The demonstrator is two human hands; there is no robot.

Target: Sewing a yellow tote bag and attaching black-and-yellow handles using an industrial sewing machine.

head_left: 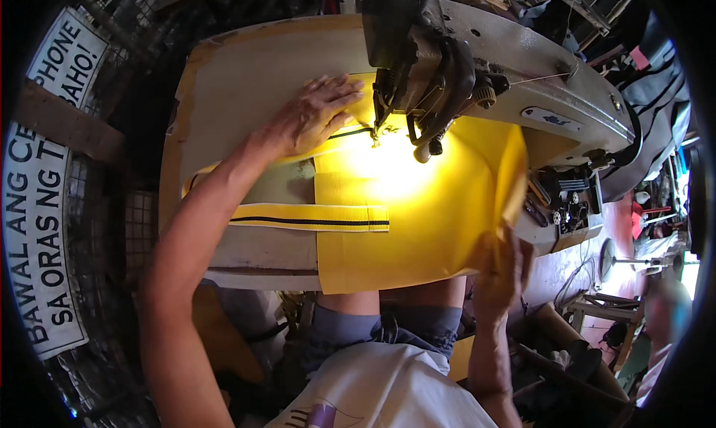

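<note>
A large yellow fabric panel (373,258) lies under the lit needle area of a sewing machine (514,73) and overhangs the table's near edge. Yellow webbing with a dark stripe (298,217) lies with its end on the panel; another stretch of striped webbing runs to the presser foot (375,135). My left hand (317,113) rests with fingers stretched out on the yellow material, just left of the needle. At the panel's right edge, my right hand (501,267) has its fingers closed on the lifted fabric. The glare washes out the stitching area.
The pale sewing table (253,62) has worn brown edges. Bobbins and small metal tools sit in a tray (570,204) at the machine's right. A lettered white sign (45,241) hangs on wire mesh at left. A fan (634,260) and a blurred person (664,316) are at far right.
</note>
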